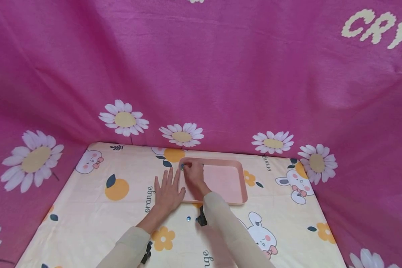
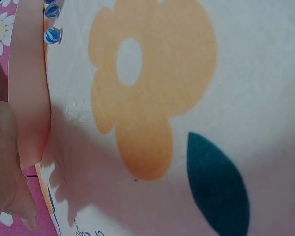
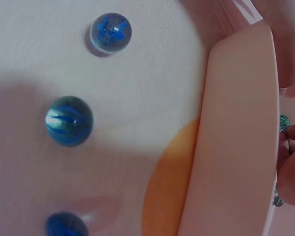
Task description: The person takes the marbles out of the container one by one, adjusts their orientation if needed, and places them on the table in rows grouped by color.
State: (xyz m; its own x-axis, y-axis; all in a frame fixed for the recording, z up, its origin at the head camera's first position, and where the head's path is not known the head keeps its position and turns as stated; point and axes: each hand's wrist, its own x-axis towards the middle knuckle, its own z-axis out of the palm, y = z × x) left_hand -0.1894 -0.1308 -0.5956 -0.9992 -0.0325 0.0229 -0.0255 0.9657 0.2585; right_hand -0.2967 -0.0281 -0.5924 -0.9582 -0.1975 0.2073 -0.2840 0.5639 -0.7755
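Observation:
My left hand [image 1: 168,191] lies with fingers spread straight at the left side of a pink tray [image 1: 242,186], its fingertips right at the rim. Inside the tray's far left corner, my right hand [image 1: 195,174] has its fingers curled, pinching a small glass marble [image 3: 284,122] of green and blue. A second marble [image 3: 278,200] shows in the tray just below those fingers in the right wrist view. On the cloth outside the near wall sit a clear marble with blue flecks [image 3: 111,32], a teal striped marble [image 3: 69,121] and a dark blue marble [image 3: 66,225].
A cream tablecloth [image 1: 87,208] printed with oranges, flowers and rabbits covers the table. Pink curtains [image 1: 221,74] with daisies hang behind and on both sides. The near tray wall [image 2: 29,88] stands upright between the loose marbles and the tray floor.

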